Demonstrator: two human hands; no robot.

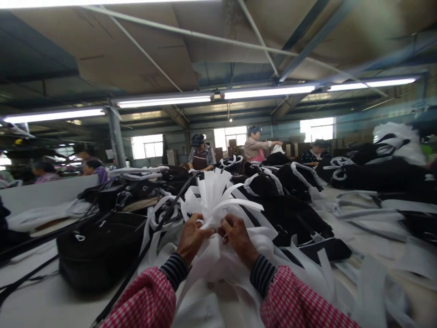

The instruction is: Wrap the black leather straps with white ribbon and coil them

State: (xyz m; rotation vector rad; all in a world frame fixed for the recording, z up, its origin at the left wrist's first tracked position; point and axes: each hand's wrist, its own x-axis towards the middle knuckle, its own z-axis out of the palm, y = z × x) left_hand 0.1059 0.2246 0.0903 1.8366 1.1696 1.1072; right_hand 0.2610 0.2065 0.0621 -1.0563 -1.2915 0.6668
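White strip bundle (pixel 214 193) at mid-table, directly ahead, tops fanned upward, tails spreading below. With left hand (pixel 190 239), pinching bundle's neck between thumb and fingers. With right hand (pixel 239 236), fingers curled at opposite side of same neck; cannot tell what, if anything, lies between fingertips. To left, on white table (pixel 37 300), black bag (pixel 97 255). To right, piled black bags (pixel 290 216) and loose white strips (pixel 370 287). Beyond, co-worker in dark apron (pixel 201 157).
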